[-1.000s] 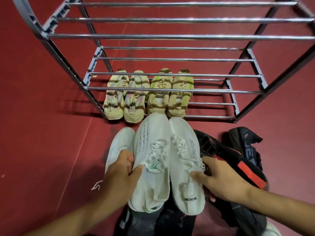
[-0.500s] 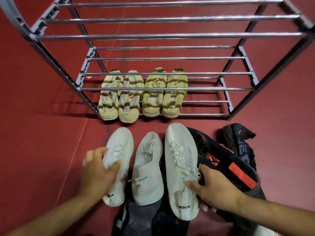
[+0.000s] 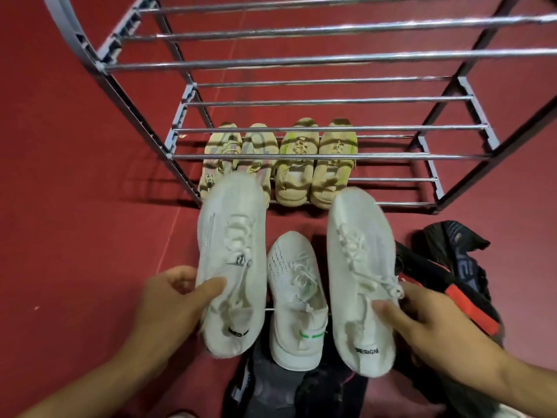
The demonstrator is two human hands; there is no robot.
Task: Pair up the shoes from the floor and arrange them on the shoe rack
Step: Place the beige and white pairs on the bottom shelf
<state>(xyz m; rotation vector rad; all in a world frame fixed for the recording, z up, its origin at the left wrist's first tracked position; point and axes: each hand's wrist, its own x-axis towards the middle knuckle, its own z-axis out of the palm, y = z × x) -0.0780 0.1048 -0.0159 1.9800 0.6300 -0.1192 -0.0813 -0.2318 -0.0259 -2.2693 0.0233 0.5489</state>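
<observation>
My left hand (image 3: 168, 300) grips a white knit sneaker (image 3: 232, 254) by its side, lifted off the floor with the toe pointing at the rack. My right hand (image 3: 422, 324) grips a matching white sneaker marked DESIGN (image 3: 358, 267), also raised. Between them a third white sneaker with a green heel tab (image 3: 295, 297) lies on the floor. The metal shoe rack (image 3: 301, 60) stands ahead; its bottom shelf holds a beige pair (image 3: 232, 158) at the left and a second beige pair (image 3: 316, 164) beside it.
Black shoes lie on the red floor: one with a red stripe (image 3: 452, 297) under my right hand, another black one (image 3: 461, 254) further right, and dark shoes (image 3: 295, 390) near my body. The rack's upper shelves and the bottom shelf's right half (image 3: 391, 179) hold nothing.
My left hand let go of the green-tab sneaker, took the left white sneaker and lifted it. My right hand raised its sneaker too.
</observation>
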